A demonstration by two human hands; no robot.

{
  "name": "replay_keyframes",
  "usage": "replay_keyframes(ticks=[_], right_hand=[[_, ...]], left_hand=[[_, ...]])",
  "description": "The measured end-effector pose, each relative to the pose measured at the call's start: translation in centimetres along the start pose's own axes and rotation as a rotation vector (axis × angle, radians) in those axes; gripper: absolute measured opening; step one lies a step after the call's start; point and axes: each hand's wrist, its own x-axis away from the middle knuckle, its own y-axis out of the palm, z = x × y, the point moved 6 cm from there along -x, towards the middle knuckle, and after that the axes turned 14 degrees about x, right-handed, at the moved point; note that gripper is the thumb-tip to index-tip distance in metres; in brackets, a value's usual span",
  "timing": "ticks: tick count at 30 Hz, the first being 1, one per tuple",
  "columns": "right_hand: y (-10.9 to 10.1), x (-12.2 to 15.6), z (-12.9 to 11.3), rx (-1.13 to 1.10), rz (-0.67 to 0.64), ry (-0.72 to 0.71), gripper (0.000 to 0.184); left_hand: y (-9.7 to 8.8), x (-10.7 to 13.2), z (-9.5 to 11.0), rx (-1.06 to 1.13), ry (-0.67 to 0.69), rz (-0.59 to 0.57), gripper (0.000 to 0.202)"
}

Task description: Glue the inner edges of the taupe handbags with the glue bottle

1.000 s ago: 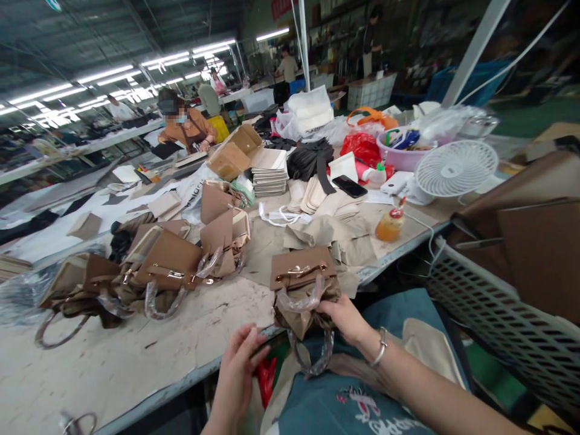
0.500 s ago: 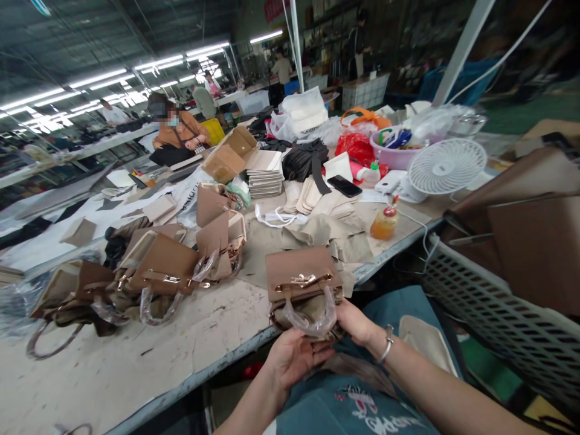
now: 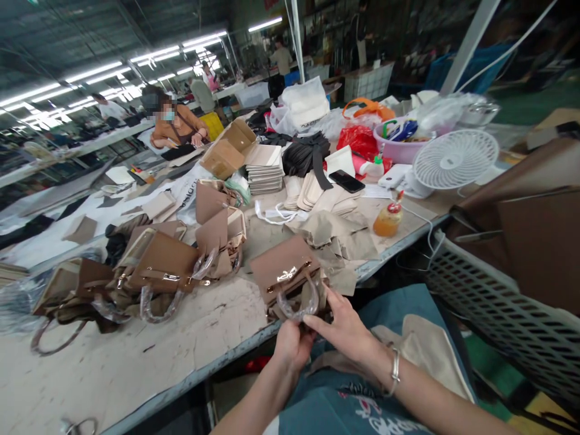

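- At the near edge of the table [image 3: 203,338], a brown bag [image 3: 277,266] lies on the tabletop, tilted, its smooth flap uppermost and its handle [image 3: 312,297] toward the person
- Flap judged fairly stiff, as its edges look straight and its face flat; the body below is bunched and creased, so judged soft and apt to sag
- Weight judged light; handle wrapped in clear plastic, likely slippery under the fingers
- Metal clasp [image 3: 287,275] on the flap appears bright and could be scratched; best kept out of the grip
- Sound places to take hold: the sides of the body or the edge of the flap, rather than the wrapped handle alone
- Left hand [image 3: 292,345]: fingers curled inward at the bag's near end, just below the handle; fingertips hidden, so firmness of hold cannot be told
- Right hand [image 3: 342,323]: partly open, thumb reaching to the handle, fingers spread along the bag's right side, touching without closing round it
- Left of the bag, other brown bags [image 3: 167,258] lie well apart; on the far side, loose beige cloth [image 3: 338,232] lies near
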Motion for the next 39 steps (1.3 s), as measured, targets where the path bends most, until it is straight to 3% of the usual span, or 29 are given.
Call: replay_keyframes(ticks=[4, 6, 9, 14, 17, 18, 19, 22, 23, 24, 25, 28, 32, 35, 39], right_hand=[[0.4, -1.3, 0.5, -0.001, -0.075, -0.053, 0.065], [0.8, -1.6, 0.4, 0.025, -0.113, -0.11, 0.072], [0.6, -1.7, 0.0, 0.137, -0.014, -0.12, 0.079], [1.1, -1.7, -1.0, 0.218, 0.044, -0.178, 0.023], [2.0, -1.9, 0.2, 0.194, 0.04, -0.199, 0.024], [2.3, -2.0, 0.9, 0.185, 0.052, -0.185, 0.024], [2.5, -2.0, 1.6, 0.174, 0.065, -0.166, 0.023], [3.1, -2.0, 2.9, 0.134, 0.1, -0.126, 0.016], [3.1, -2.0, 3.0, 0.12, 0.107, -0.125, 0.015], [3.1, -1.9, 3.0, 0.107, 0.114, -0.128, 0.014], [3.1, -1.9, 2.8, 0.096, 0.12, -0.133, 0.014], [2.6, -1.7, 2.3, 0.073, 0.139, -0.148, 0.015], [2.1, -1.5, 2.0, 0.065, 0.146, -0.166, 0.016], [2.1, -1.3, 2.2, 0.071, 0.156, -0.168, 0.016], [2.4, -1.1, 2.8, 0.097, 0.222, -0.154, 0.013]], left_hand=[[-0.5, 0.6, -0.7, 0.018, -0.139, 0.036, 0.014], [-0.7, 0.7, -0.5, -0.004, -0.2, 0.011, 0.012], [-0.8, 0.5, -0.4, -0.042, -0.274, -0.038, 0.013], [-0.2, 0.8, -0.5, -0.092, -0.397, -0.113, 0.031], [-0.6, 2.8, 0.7, -0.251, -0.446, -0.193, 0.043], [-1.1, 3.4, 1.9, -0.409, -0.371, -0.226, 0.044], [-1.8, 3.7, 3.7, -0.611, -0.18, -0.213, 0.043], [-3.5, 5.2, 10.4, -1.129, 0.593, 0.043, 0.041], [-3.9, 5.6, 11.6, -1.222, 0.765, 0.112, 0.049], [-4.3, 5.5, 12.2, -1.287, 0.852, 0.14, 0.06], [-4.6, 5.0, 12.2, -1.338, 0.856, 0.117, 0.068], [-4.8, 2.7, 10.9, -1.417, 0.643, -0.02, 0.067], [-4.3, 1.8, 10.0, -1.31, 0.382, -0.033, 0.012], [-4.4, 2.1, 9.5, -1.153, 0.221, 0.012, 0.008], [-5.6, 2.2, 6.9, -0.877, -0.193, 0.052, 0.01]])
